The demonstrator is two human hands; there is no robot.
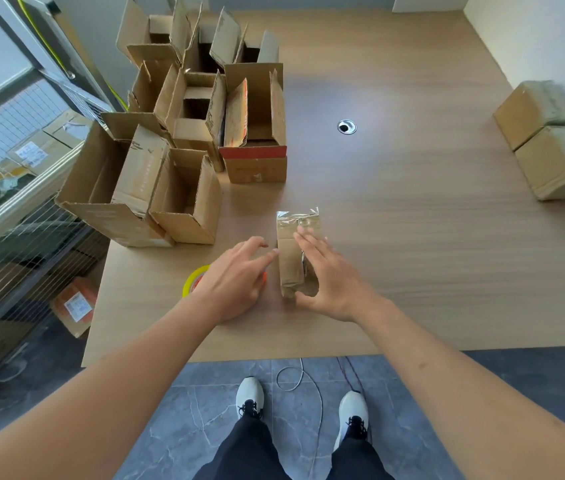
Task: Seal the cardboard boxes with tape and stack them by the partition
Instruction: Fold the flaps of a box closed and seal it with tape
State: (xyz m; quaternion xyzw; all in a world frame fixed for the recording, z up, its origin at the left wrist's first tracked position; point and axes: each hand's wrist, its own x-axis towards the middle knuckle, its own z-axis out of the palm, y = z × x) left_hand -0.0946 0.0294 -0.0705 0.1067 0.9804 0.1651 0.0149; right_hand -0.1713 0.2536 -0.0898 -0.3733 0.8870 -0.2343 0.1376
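A small taped cardboard box (289, 258) lies on the wooden table (412, 220) near its front edge, with shiny tape over its far end. My right hand (329, 275) rests over the box's right side, fingers straight along the top and thumb at the near end. My left hand (239, 275) hovers just left of the box, fingers stretched toward it, the fingertips almost at its side. A yellow tape roll (193, 279) lies on the table, mostly hidden under my left hand. Several open cardboard boxes (184, 140) stand at the table's left.
Two sealed boxes (551, 136) sit stacked against the white partition (551, 39) at the right. A round cable hole (346, 126) is in the table's middle. A wire rack with parcels (31, 202) stands left of the table. Cables lie on the floor by my feet.
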